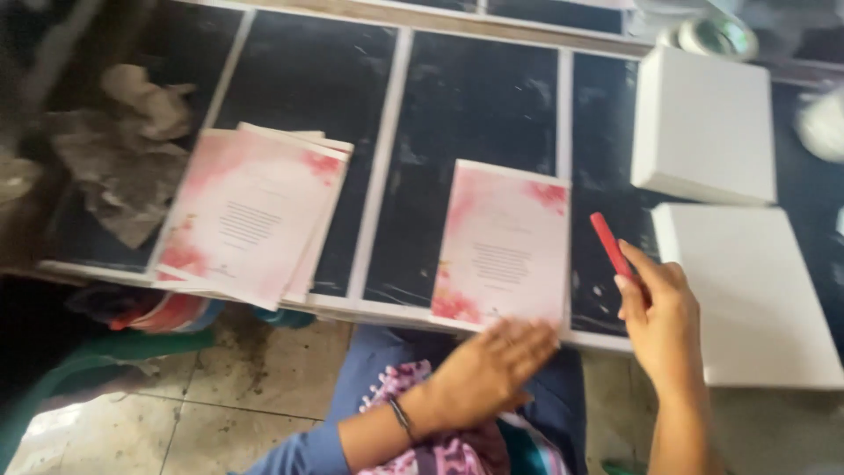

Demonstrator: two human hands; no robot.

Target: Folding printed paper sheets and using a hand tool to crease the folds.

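My left hand (486,369) lies flat with fingers spread at the near edge of a pink floral printed card (503,246) that rests on the black work surface (457,97). A thin red stick-shaped tool (609,245) is held upright in my right hand (661,321), just right of that card. A stack of similar pink cards (251,211) sits to the left, overhanging the surface's front edge.
Two white blocks of stacked sheets lie at the right, one far (703,123) and one near (756,290). Crumpled grey rags (123,158) sit at far left. A tape roll (716,37) is at the top right. Tiled floor (220,387) shows below.
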